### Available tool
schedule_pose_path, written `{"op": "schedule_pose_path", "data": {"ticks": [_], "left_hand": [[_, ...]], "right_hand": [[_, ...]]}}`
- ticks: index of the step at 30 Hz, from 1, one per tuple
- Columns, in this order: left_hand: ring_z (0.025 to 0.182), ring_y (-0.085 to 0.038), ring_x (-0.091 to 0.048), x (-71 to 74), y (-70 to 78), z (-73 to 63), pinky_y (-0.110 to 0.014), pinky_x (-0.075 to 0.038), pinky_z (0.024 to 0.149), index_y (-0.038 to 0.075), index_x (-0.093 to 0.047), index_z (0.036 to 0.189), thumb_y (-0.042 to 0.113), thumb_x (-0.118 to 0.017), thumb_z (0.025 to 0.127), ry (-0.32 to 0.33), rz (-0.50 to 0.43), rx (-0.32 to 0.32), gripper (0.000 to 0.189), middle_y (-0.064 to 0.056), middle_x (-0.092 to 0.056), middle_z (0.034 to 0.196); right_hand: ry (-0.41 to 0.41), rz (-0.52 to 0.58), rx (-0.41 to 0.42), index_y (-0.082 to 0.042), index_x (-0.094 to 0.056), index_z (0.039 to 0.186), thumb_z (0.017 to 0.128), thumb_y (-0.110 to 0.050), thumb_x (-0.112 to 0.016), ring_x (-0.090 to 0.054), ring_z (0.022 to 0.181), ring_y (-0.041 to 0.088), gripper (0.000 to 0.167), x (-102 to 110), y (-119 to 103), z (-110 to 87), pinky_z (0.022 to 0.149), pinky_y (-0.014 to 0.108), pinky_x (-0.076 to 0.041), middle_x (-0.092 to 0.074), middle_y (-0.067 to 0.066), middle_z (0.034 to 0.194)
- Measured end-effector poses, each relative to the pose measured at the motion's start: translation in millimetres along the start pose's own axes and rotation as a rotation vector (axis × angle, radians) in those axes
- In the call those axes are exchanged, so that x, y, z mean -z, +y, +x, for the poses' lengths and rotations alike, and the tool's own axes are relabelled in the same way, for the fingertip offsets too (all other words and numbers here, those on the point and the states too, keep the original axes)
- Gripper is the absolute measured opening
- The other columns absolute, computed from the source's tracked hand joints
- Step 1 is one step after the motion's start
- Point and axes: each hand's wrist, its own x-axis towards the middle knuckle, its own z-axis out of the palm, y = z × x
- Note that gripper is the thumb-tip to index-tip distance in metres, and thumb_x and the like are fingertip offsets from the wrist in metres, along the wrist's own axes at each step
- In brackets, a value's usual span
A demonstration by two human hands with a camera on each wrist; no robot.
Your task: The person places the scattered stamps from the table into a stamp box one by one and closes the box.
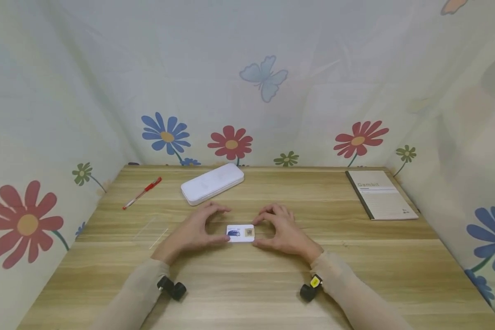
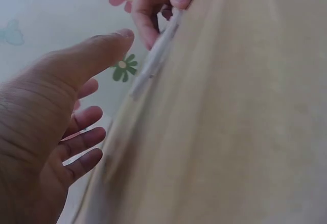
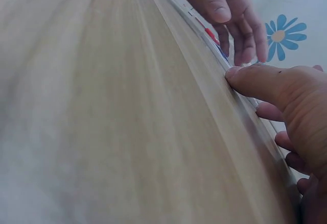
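A small white card [image 1: 241, 233] with a blue picture and a tan picture lies in front of me in the head view. My right hand [image 1: 283, 230] holds its right end, the thumb at the near corner and the index finger at the far one. From the left wrist view the card [image 2: 156, 55] appears edge-on and blurred, with the right hand's fingers at its far end. At its left end is my left hand [image 1: 195, 232], thumb near the edge, fingers spread and relaxed. A gap shows between the left thumb and the card in the left wrist view.
A white pencil case [image 1: 212, 183] lies beyond the left hand, and a red pen [image 1: 142, 193] farther left. Near the left wrist is a clear flat strip [image 1: 158, 239]. A notebook [image 1: 382, 195] rests at the back right of the wooden table [image 1: 247, 293]. Flowered cloth [image 1: 189, 55] surrounds the table.
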Motion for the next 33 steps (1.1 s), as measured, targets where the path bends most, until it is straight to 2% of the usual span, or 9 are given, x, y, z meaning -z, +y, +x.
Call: {"op": "schedule_pose_path", "data": {"ticks": [8,14,20,23,28,33], "left_hand": [[0.138,-0.037,-0.059,24.3,5.5,2.0,-0.061,-0.049,0.117,0.025,-0.059,0.158,0.036,-0.099,0.086,0.072,0.026,-0.017,0.083,-0.012,-0.059,0.150],[0.138,-0.038,-0.057,39.4,4.2,-0.6,-0.063,-0.050,0.115,0.023,-0.061,0.156,0.039,-0.101,0.083,0.152,0.092,0.003,0.084,-0.009,-0.056,0.150],[0.144,-0.035,-0.048,52.6,-0.4,-5.0,-0.066,-0.046,0.117,0.023,-0.062,0.155,0.040,-0.101,0.082,0.226,0.108,0.011,0.085,-0.011,-0.049,0.155],[0.147,-0.038,-0.047,60.3,-2.8,-9.8,-0.070,-0.044,0.117,0.025,-0.060,0.156,0.041,-0.101,0.081,0.243,0.126,0.038,0.087,-0.014,-0.048,0.159],[0.152,-0.045,-0.043,70.7,-11.7,-23.5,-0.077,-0.041,0.117,0.024,-0.055,0.161,0.044,-0.099,0.084,0.234,0.155,0.087,0.091,-0.019,-0.043,0.168],[0.156,-0.047,-0.041,80.2,-24.8,-40.3,-0.080,-0.038,0.117,0.022,-0.054,0.162,0.043,-0.099,0.085,0.250,0.173,0.082,0.092,-0.017,-0.041,0.172]], "right_hand": [[0.005,0.006,-0.007,-0.031,-0.077,0.125,0.085,-0.049,-0.097,-0.044,0.144,0.030,0.048,-2,1,0.3,0.116,0.057,-0.027,-0.056,0.000,0.146],[-0.001,0.013,-0.002,-0.031,-0.077,0.126,0.085,-0.050,-0.097,-0.043,0.144,0.030,0.049,-3,-1,0.5,0.115,0.057,-0.026,-0.056,0.000,0.147],[0.010,0.004,-0.002,-0.032,-0.077,0.124,0.084,-0.049,-0.097,-0.043,0.143,0.030,0.048,-2,0,1.1,0.117,0.058,-0.026,-0.056,0.001,0.146],[0.003,-0.002,-0.004,-0.032,-0.077,0.124,0.085,-0.051,-0.097,-0.043,0.143,0.030,0.048,-1,0,1.0,0.118,0.059,-0.026,-0.056,0.001,0.146],[-0.006,0.012,-0.009,-0.029,-0.077,0.126,0.085,-0.050,-0.097,-0.043,0.143,0.031,0.049,0,-2,-0.4,0.119,0.059,-0.026,-0.056,0.002,0.147],[-0.016,0.010,-0.012,-0.028,-0.077,0.127,0.086,-0.048,-0.097,-0.043,0.144,0.031,0.050,2,-2,0.0,0.118,0.058,-0.027,-0.056,0.002,0.148]]}}
